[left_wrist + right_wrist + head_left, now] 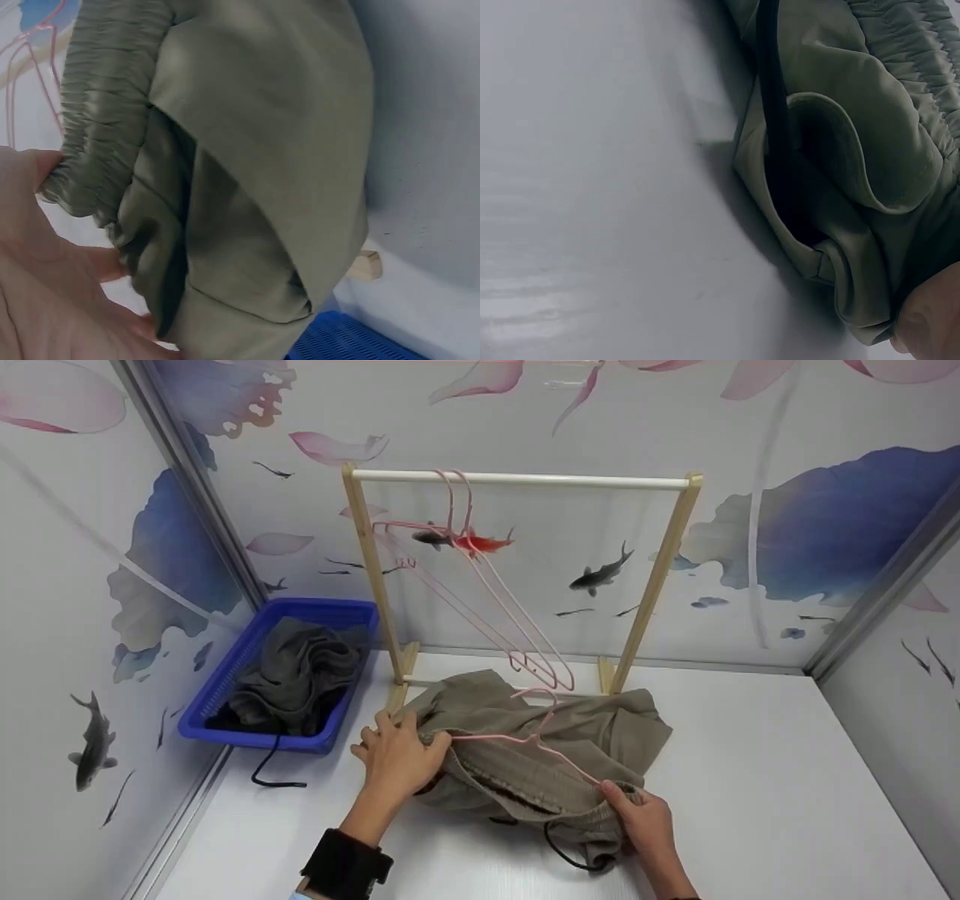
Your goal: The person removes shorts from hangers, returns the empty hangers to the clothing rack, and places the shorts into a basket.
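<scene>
Olive-grey pants (480, 697) with a gathered elastic waistband (109, 97) lie bunched on the table, their black drawstring (772, 75) hanging loose at the front. A pink hanger (536, 735) lies over them, its hook pointing up toward the rack and its two arm ends at the sides of the waistband opening. My left hand (401, 757) grips the left side of the waistband, thumb over the edge by the hanger's left end. At the other side, my right hand (646, 821) pinches the waistband close to the hanger's right end. Cloth hides some of its fingers.
Behind the pants stands a wooden rack with a white rail (570, 480); two pink hangers (517, 619) hang from it. Left of the rack, a blue basket (202, 712) holds a crumpled dark grey garment (300, 675), whose black cord (274, 784) trails onto the white table (757, 780).
</scene>
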